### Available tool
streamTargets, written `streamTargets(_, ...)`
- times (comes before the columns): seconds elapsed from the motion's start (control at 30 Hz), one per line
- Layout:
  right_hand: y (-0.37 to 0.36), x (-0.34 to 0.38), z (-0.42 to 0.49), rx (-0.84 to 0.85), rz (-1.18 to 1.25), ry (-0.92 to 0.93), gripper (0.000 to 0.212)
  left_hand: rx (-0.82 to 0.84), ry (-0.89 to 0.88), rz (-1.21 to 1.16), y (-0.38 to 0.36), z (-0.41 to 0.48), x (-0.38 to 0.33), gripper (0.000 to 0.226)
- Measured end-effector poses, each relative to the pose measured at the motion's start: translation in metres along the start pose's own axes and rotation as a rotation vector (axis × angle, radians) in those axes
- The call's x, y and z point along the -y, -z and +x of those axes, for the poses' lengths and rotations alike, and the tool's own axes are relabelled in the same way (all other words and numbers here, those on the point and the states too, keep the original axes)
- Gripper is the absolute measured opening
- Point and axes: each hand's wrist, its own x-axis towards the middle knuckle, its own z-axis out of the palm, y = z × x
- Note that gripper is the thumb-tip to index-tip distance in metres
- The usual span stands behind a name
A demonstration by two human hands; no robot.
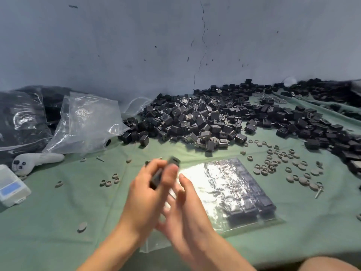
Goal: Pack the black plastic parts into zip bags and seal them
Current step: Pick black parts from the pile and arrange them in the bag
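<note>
Left hand (pixel 144 194) grasps black parts (pixel 157 178) in its fingers, right hand (pixel 188 218) with fingers released at the bag (pixel 197 178) mouth, where a hasty feed could scatter them.

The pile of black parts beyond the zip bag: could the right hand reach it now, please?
Probably yes: the right hand is open and empty, and only the flat zip bag and green cloth lie between it and the pile of black parts.

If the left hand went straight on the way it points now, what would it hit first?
Probably the near edge of the pile of black plastic parts; only green cloth shows between. The left hand is blurred, so its line is approximate.
</note>
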Motion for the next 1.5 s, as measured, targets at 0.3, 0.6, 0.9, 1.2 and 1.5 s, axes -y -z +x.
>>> streamTargets(0.3, 0.024, 0.009, -0.008, -0.07, 0.231, -0.061, 0.048, 0.129, -0.296, 0.529, -0.02, -0.022, 0.025, 0.05)
streamTargets(0.6, 0.035, 0.016, -0.002, -0.067, 0.242, -0.051, 0.042, 0.179, -0.257, 0.45, -0.033, -0.022, 0.028, 0.051)
streamTargets(0.9, 0.038, 0.025, 0.005, -0.044, 0.239, -0.074, 0.042, 0.155, -0.355, 0.348, -0.022, -0.021, 0.018, 0.049)
streamTargets(1.2, 0.042, 0.034, 0.005, -0.045, 0.345, -0.001, 0.035, -0.057, -0.048, 0.349, 0.053, 0.022, 0.037, 0.029)
streamTargets(1.5, 0.044, 0.071, 0.004, -0.141, 0.445, 0.137, 0.043, 0.395, 0.107, 0.696, 0.1, 0.016, 0.084, 0.028)
